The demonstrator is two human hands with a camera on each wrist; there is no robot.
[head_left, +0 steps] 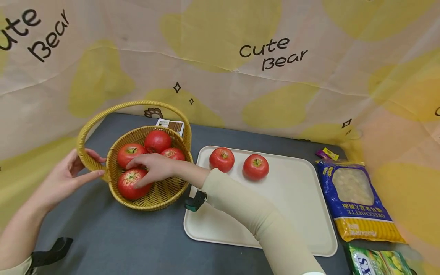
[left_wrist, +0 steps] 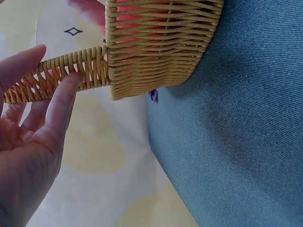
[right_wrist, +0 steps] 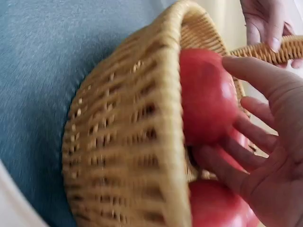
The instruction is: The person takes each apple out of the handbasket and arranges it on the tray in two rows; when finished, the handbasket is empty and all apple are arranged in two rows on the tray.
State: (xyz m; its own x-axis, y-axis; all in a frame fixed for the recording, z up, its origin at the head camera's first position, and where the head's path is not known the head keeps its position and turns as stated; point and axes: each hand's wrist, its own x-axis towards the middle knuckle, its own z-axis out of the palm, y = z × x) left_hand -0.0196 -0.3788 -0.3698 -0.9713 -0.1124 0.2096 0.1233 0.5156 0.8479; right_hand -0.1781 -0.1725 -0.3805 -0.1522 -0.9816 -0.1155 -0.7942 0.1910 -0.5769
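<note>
Several red apples sit in a yellow woven basket with a tall arched handle. My left hand holds the near side of this handle between thumb and fingers, low down by the rim; the left wrist view shows fingers against the weave. Inside the basket, my right hand grips the front apple, thumb on one side and fingers curved round the other. In the right wrist view that apple lies within the basket wall. Another apple is just behind the fingers.
Right of the basket lies a cream tray with two apples, one left and one right. Beyond it are a blue pasta bag, a green packet and a small purple-yellow packet. A box stands behind the basket.
</note>
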